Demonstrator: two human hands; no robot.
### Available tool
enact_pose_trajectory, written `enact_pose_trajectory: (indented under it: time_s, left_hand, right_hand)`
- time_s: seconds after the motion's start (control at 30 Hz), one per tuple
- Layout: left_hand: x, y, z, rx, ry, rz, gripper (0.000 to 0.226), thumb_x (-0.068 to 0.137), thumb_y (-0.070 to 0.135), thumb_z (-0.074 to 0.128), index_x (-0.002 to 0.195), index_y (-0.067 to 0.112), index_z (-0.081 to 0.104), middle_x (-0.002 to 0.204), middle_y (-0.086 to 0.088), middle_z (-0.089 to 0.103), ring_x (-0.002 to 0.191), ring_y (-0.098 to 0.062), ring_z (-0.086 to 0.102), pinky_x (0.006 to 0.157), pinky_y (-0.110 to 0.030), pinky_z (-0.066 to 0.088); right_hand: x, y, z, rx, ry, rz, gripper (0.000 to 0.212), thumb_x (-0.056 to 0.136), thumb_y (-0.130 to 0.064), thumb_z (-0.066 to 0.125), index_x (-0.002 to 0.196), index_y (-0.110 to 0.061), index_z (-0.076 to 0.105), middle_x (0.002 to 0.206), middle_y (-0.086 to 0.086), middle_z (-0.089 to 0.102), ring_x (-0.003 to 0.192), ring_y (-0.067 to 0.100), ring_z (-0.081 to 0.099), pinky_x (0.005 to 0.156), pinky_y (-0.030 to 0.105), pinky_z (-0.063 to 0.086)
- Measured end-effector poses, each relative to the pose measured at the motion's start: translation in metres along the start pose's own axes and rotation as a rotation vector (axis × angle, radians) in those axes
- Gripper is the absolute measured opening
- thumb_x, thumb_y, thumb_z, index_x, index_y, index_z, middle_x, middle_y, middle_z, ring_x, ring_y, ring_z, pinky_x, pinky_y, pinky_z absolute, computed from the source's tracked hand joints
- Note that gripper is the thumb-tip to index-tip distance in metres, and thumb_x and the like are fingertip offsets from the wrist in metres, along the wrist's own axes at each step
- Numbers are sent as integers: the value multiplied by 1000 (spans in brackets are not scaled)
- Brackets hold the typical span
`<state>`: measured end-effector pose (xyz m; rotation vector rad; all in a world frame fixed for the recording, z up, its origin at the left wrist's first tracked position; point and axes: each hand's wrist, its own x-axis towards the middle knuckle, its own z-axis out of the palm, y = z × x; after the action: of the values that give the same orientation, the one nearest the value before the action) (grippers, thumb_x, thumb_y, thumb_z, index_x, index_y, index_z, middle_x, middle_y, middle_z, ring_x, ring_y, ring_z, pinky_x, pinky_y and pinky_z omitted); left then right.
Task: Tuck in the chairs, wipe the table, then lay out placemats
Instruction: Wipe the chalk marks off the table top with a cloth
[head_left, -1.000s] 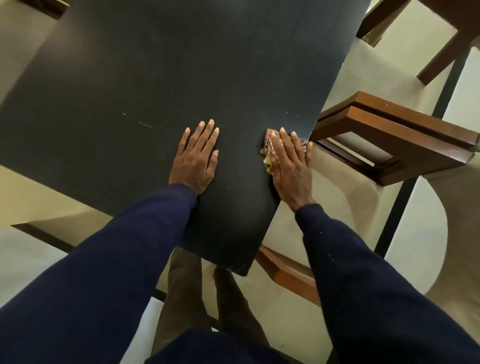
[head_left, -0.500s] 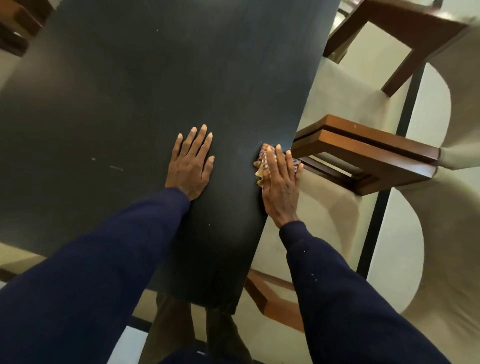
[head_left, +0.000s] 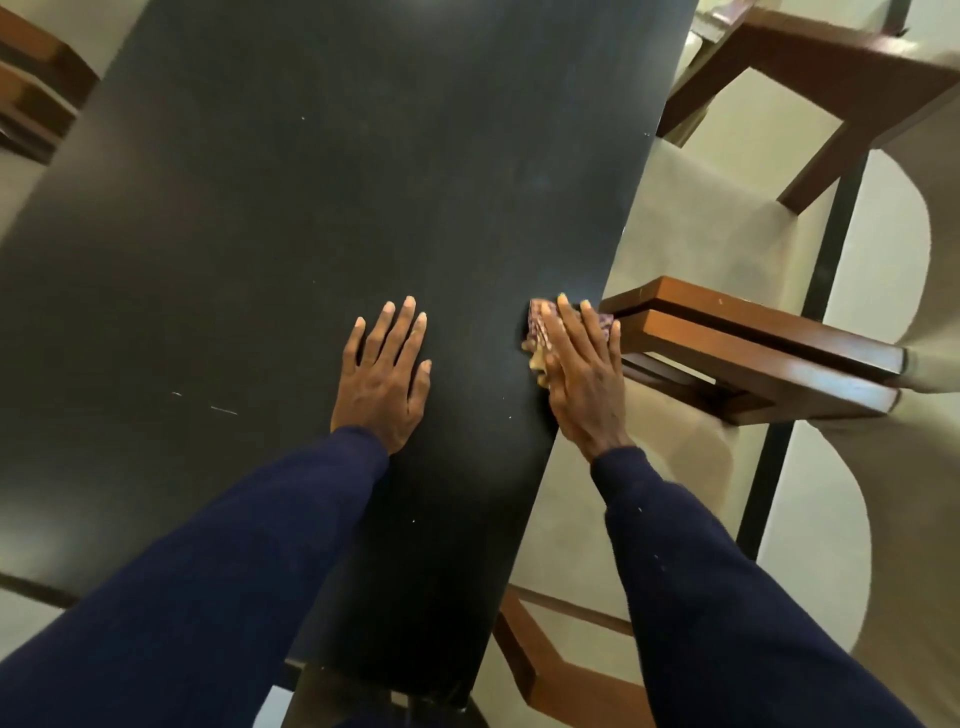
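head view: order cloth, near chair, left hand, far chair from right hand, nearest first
1. Purple-patterned cloth, under the right hand.
2. Near brown wooden chair, beside its little finger.
3. Left hand, flat on black table, leftward.
4. Far brown wooden chair, top right.

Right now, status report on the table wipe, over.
Left hand flat on the table. Right hand pressing the cloth at the table's right edge. Wooden chair close beside that edge.

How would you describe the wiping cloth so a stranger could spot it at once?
Start at the dark table and follow its right edge to the middle chair. There the right hand presses flat on a small crumpled cloth. It is the only patterned thing on the tabletop, purple and yellow; the left hand nearby covers nothing.
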<state>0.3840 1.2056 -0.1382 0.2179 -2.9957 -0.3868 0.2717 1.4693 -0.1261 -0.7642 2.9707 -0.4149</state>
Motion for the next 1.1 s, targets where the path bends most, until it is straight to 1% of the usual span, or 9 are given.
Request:
enact_pose_trajectory:
  time_s: [0.13, 0.23, 0.37, 0.5, 0.63, 0.77, 0.87, 0.97, 1.1]
  left_hand:
    - [-1, 1, 1, -4, 0, -4, 58, 111, 33, 38, 166, 14, 33, 176, -5, 23, 163, -25, 20, 130, -55, 20]
    - [-1, 0, 1, -6, 5, -1, 58, 111, 33, 39, 166, 13, 33, 176, -5, 24, 163, -25, 21, 130, -55, 20]
    - [0, 1, 2, -21, 7, -3, 59, 110, 33, 39, 166, 14, 34, 175, -5, 24, 163, -26, 21, 130, -55, 20]
    - [1, 1, 3, -12, -3, -10, 59, 111, 33, 39, 166, 14, 33, 176, -4, 23, 163, -25, 21, 130, -55, 19]
    - [0, 1, 3, -7, -12, -12, 59, 111, 34, 37, 166, 14, 33, 176, -4, 23, 163, -24, 20, 130, -55, 20]
    - [0, -1, 3, 2, -17, -9, 59, 110, 34, 37, 166, 15, 32, 176, -4, 22, 163, -25, 20, 130, -55, 19]
    - [1, -1, 4, -15, -13, -9, 60, 110, 34, 37, 166, 15, 32, 176, -4, 22, 163, -25, 20, 130, -55, 20]
    - [0, 2, 5, -16, -1, -12, 59, 111, 34, 38, 166, 14, 33, 176, -4, 23, 163, -25, 21, 130, -55, 21]
    - [0, 1, 4, -20, -8, -17, 59, 111, 33, 39, 166, 14, 33, 176, -4, 23, 163, -24, 20, 129, -55, 22]
  right_hand:
    - [46, -27, 10, -28, -8, -4, 72, 100, -28, 50, 169, -21, 28, 176, 8, 24, 165, 34, 13, 132, 64, 5]
    - [15, -37, 13, -2, -66, -207, 77, 101, -34, 62, 169, -22, 28, 177, 7, 21, 166, 32, 9, 132, 64, 7]
    - [-34, -4, 0, -29, -159, -389, 75, 101, -42, 53, 169, -24, 28, 178, 5, 19, 166, 30, 8, 131, 65, 9]
    - [7, 23, -7, -22, -71, -190, 66, 107, -33, 46, 169, -21, 27, 178, 7, 20, 166, 31, 9, 130, 67, 12]
    - [69, 0, 6, -39, 11, 2, 72, 105, -25, 55, 170, -22, 24, 177, 8, 23, 165, 33, 13, 132, 64, 9]
    - [45, -26, 8, -9, -61, -220, 76, 102, -31, 57, 170, -22, 26, 177, 7, 20, 165, 31, 10, 131, 64, 7]
    - [1, -5, -1, -6, -113, -340, 72, 102, -34, 55, 168, -21, 30, 177, 5, 21, 166, 29, 8, 132, 63, 8]
    - [-6, 22, -7, -20, -60, -193, 66, 106, -29, 52, 168, -19, 31, 177, 6, 22, 166, 29, 9, 131, 65, 12]
    - [58, 20, -3, -46, 9, 39, 72, 105, -19, 54, 170, -21, 23, 178, 7, 19, 165, 31, 9, 131, 64, 10]
